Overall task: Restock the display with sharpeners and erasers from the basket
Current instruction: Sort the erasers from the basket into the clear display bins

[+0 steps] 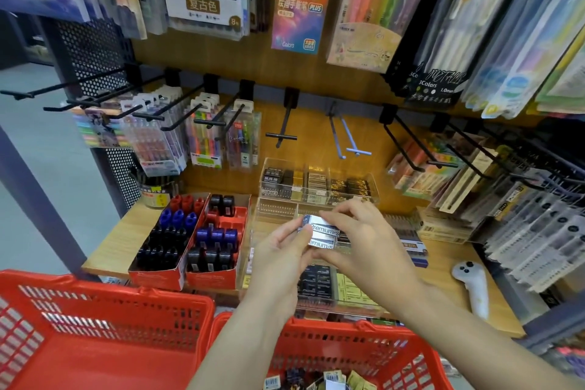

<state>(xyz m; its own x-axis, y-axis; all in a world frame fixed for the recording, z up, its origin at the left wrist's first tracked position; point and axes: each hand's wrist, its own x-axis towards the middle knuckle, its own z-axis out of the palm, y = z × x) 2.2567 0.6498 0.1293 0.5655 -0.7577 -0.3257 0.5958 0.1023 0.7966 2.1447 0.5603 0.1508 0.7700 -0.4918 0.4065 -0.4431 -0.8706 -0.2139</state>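
Note:
My left hand (281,250) and my right hand (357,241) together pinch two silver erasers (323,234) labelled "Premium", stacked one on the other, above the clear tiered eraser display (319,190). The display's upper tiers hold black and gold erasers; a lower tier below my hands holds dark boxes. Two red cardboard trays (190,275) with red, blue and black sharpeners (218,237) stand to the left on the wooden shelf. A red basket (408,355) at the bottom holds several small packaged items under my forearms.
A second red basket (95,326) sits at bottom left. A white controller (471,282) lies on the shelf (117,241) at right. Black hooks (281,136) with pen packs jut out above the display. Pen boxes and hanging packs crowd the right side.

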